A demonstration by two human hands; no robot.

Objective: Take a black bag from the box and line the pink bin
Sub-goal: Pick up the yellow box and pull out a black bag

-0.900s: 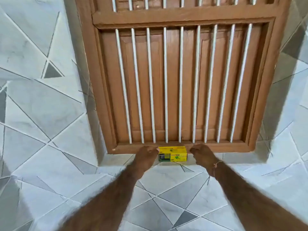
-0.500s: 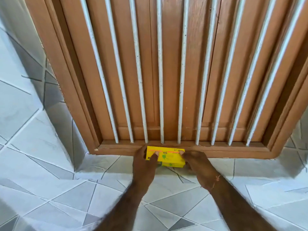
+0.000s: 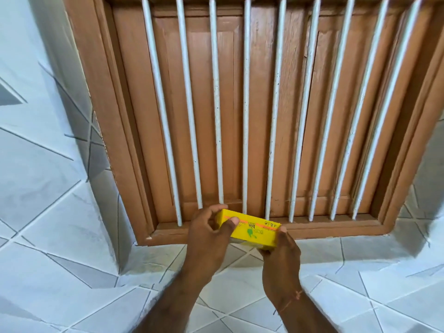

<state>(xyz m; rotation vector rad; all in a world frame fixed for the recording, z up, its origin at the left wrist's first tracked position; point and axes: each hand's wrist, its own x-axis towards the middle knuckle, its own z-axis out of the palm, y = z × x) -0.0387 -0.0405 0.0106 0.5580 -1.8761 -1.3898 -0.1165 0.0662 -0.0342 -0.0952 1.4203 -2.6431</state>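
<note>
A small yellow box (image 3: 254, 233) with green print is held up in front of the bottom rail of a barred wooden window. My left hand (image 3: 207, 236) grips its left end, thumb across the top face. My right hand (image 3: 282, 251) holds its right end from below and behind. The box looks closed and tilts down to the right. No black bag and no pink bin appear in view.
The brown wooden window frame (image 3: 240, 116) with several white vertical bars (image 3: 217, 104) fills the upper view. Its sill (image 3: 324, 228) runs just behind the box. Grey and white tiled wall (image 3: 60, 236) surrounds the frame on the left, right and below.
Both hands closed on the box at the sill and lifted it off, bringing it toward me. The camera has moved closer to the window.
</note>
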